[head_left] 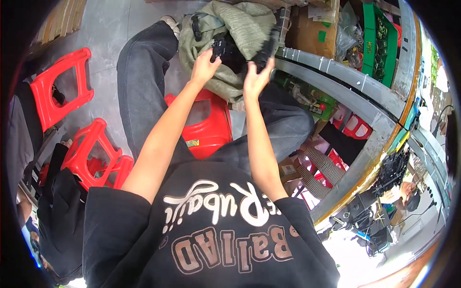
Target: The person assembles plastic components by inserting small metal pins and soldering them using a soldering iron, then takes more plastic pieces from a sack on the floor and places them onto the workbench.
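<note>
A grey-green woven sack [252, 21] stands between my knees, its mouth rolled open, with black parts [234, 60] in it. At the left of the opening, my left hand [205, 69] grips a small black plastic part [220, 49] between thumb and fingers. My right hand [257, 81] is at the right of the opening, its fingers closed around a black strip-like piece [265, 52] smeared by motion. Its exact kind cannot be made out. Another small black piece [196, 28] lies on the sack's folded rim.
A red plastic stool [209, 132] is between my legs; more red stools [62, 89] stand at left. On the right runs a grey metal bench frame [331, 67], with a cardboard box [307, 36] and a green crate [379, 45] beyond. Black parts [391, 170] lie on the bench, near another person's hand [407, 191].
</note>
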